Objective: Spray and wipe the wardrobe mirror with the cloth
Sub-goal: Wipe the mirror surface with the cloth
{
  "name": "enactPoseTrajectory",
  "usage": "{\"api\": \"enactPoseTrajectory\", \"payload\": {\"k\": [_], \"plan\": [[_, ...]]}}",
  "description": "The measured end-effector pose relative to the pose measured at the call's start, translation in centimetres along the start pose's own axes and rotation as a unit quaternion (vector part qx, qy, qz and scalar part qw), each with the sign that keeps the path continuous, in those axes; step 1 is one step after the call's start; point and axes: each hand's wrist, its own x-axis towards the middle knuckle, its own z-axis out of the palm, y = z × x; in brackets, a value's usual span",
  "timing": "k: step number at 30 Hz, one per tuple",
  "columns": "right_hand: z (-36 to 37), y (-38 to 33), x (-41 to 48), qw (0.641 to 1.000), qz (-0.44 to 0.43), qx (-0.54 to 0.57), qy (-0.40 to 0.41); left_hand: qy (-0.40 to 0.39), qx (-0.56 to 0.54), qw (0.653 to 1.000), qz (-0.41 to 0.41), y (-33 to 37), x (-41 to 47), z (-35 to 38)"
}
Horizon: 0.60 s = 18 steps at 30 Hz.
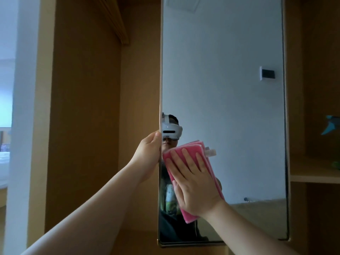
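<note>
Cloth (195,173) on mirror (230,89) (left edge); shelf (312,176) right.

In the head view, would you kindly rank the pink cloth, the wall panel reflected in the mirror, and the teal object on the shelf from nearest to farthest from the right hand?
1. Pink cloth, directly under the right hand.
2. Wall panel, reflected up and right in the mirror.
3. Teal object, far right in the shelf.

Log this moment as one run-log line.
step: wiping | right hand: flat on folded pink cloth against wardrobe mirror | left hand: gripping mirror's left edge

Two hands (147,153), one cloth (185,150), one mirror (230,89)
</note>
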Motion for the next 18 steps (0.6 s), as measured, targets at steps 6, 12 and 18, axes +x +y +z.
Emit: {"api": "enactPoseTrajectory", "payload": {"k": [6, 12, 18], "plan": [[-0.4, 0.9, 0.5, 1.0, -0.019, -0.015, 0.006, 0.013, 0.014, 0.999, -0.041, -0.1, -0.7, -0.3], [-1.2, 1.8, 2.5, 0.999, -0.023, -0.038, -0.019, -0.008, -0.018, 0.999, -0.045, -0.3, -1.7, -0.7], [-3.5, 3.1, 8.0, 0.998, 0.042, -0.041, -0.007, -0.044, -0.041, 0.997, -0.056, -0.2, -2.2, -0.8]]}}
